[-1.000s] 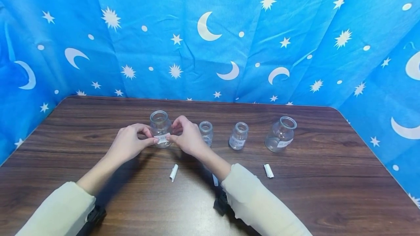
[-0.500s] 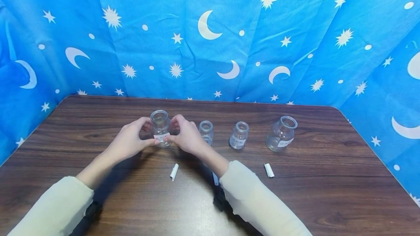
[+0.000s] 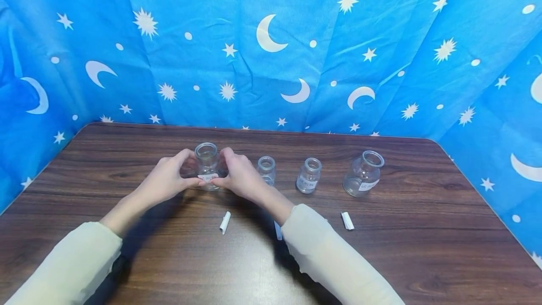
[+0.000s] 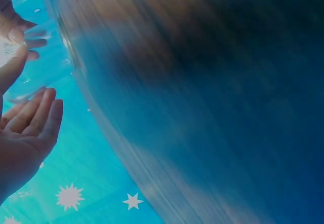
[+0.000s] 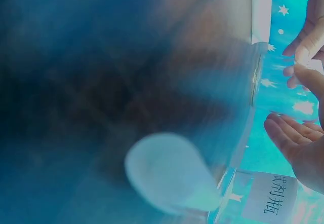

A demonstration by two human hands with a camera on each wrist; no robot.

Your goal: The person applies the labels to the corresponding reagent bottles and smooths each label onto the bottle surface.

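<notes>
A clear glass jar (image 3: 206,153) with a white label (image 3: 208,177) on its front stands upright at the left of the table. Cupped round its left side is my left hand (image 3: 169,180), its thumb pressing the label. My right hand (image 3: 243,176) cups the right side, and its thumb lies on the label as well. The two thumb tips almost meet there. In the left wrist view, the left fingers (image 4: 38,115) lie against the glass. Handwriting on this label is mostly covered by the thumbs.
Right of the hands stand a small jar (image 3: 266,166), partly hidden, another small labelled jar (image 3: 308,176) and a larger labelled jar (image 3: 363,173). Curled white paper pieces lie nearer: one left (image 3: 225,222), one by the right sleeve (image 3: 278,230), one right (image 3: 347,220). A blue curtain (image 3: 271,69) hangs behind.
My thumbs have drawn closer together across the label, covering more of its writing. The right thumb has slid slightly down and left. The jars and paper pieces have stayed put.
</notes>
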